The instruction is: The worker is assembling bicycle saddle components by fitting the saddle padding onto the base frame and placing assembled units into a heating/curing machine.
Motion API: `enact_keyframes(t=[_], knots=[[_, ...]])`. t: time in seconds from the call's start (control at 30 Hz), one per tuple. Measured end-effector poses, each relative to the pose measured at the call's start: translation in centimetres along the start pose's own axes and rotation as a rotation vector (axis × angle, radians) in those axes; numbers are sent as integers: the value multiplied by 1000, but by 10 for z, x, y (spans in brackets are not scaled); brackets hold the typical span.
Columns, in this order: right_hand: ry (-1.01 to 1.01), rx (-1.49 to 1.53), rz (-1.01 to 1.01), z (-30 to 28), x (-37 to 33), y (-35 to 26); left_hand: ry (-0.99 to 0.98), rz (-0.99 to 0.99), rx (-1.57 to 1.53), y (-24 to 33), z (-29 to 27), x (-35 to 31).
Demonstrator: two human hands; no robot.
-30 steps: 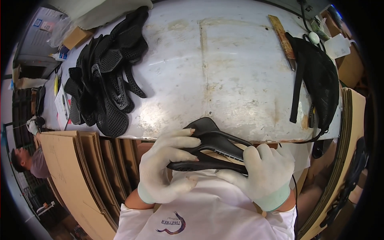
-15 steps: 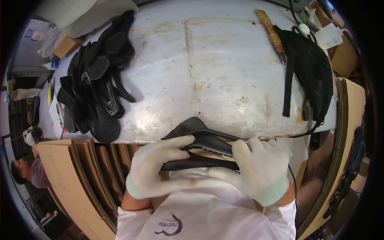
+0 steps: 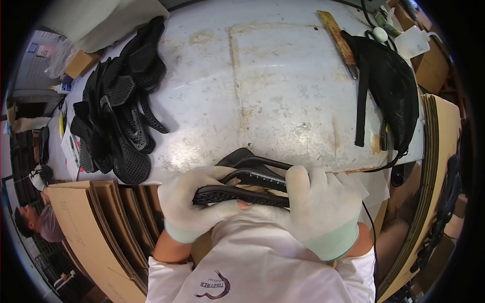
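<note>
Close to my body, just off the table's front edge, I hold a black bicycle saddle point(image 3: 241, 194) in both hands. Honeycomb texture shows along its near side, and a strip with white marks runs inside its gap. My left hand point(image 3: 191, 202), in a white knit glove, is closed round one end, its thumb on the near edge. One fingertip of that glove is bare. Wrapped round the opposite end is my gloved right hand point(image 3: 318, 209), which hides that part of the saddle. The far side of the saddle point(image 3: 240, 155) reaches over the table edge.
A heap of black honeycomb pieces point(image 3: 124, 106) lies on the white table point(image 3: 283, 86) at left. To the right are a worn wooden strip point(image 3: 337, 40), a black mesh bag point(image 3: 391, 91) and a white bottle point(image 3: 411, 43). Cardboard sheets point(image 3: 96, 227) stand below; a person point(image 3: 43, 219) works far left.
The saddle has tilted, so its honeycomb near side now shows. My left fingers have slid behind it, and my left thumb now presses its near edge.
</note>
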State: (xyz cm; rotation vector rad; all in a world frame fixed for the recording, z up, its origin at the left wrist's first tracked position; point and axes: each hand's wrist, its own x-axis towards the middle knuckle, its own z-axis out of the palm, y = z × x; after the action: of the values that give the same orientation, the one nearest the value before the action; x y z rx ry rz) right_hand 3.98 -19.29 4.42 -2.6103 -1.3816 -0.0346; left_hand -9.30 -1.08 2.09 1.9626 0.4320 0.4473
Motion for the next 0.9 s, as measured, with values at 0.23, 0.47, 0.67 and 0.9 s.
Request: enact_keyframes(t=[0.23, 0.47, 0.67, 0.9], knots=[[-16, -32, -16, -2, 1, 0, -138, 47, 29, 5, -5, 8], [15, -80, 8, 1, 1, -4, 3, -7, 15, 2, 3, 1], [15, -9, -66, 7, -2, 7, -103, -66, -153, -3, -7, 11], [-15, -52, -34, 0, -1, -2, 17, -42, -124, -2, -1, 2]])
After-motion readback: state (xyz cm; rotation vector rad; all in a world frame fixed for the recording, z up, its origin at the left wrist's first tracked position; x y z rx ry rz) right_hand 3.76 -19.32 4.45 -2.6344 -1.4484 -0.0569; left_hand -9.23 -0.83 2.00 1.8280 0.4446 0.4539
